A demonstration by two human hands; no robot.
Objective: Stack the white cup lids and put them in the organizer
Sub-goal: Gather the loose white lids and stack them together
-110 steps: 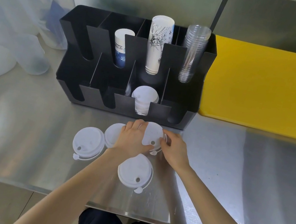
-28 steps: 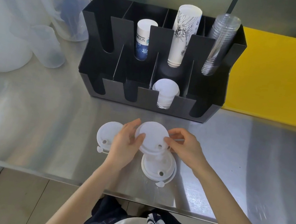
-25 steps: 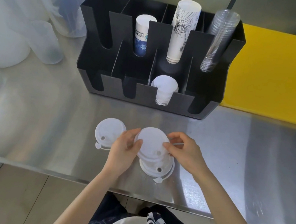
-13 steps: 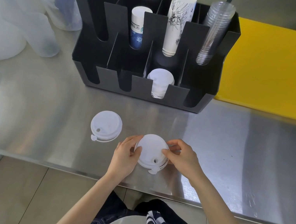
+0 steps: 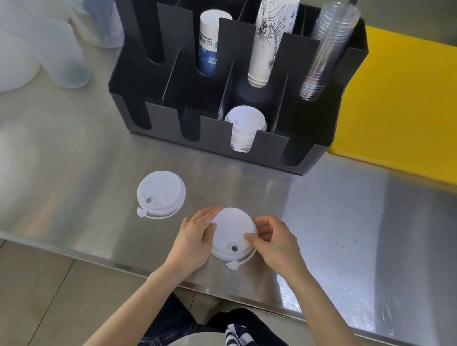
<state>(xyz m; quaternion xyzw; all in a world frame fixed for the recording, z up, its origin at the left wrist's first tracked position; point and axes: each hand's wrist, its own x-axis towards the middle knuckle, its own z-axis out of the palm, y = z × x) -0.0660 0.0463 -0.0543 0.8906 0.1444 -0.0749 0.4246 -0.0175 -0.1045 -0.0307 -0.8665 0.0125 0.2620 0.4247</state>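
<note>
A stack of white cup lids [image 5: 231,234] rests on the steel counter near its front edge. My left hand [image 5: 195,238] grips the stack's left rim and my right hand [image 5: 275,244] grips its right rim. One more white lid [image 5: 161,194] lies alone on the counter to the left, apart from both hands. The black organizer [image 5: 299,151] stands behind, with a stack of white lids [image 5: 245,123] in a front compartment.
The organizer's back row holds a blue-and-white cup stack [image 5: 209,41], a printed paper cup stack [image 5: 271,36] and clear plastic cups [image 5: 328,48]. A yellow board [image 5: 429,109] lies at the right. Translucent containers [image 5: 60,53] stand at the left. The counter edge [image 5: 117,264] runs just below my hands.
The lids held above the counter have come down onto the lid that lay there, forming one stack. Both hands stay on its rim. The lone left lid has not moved.
</note>
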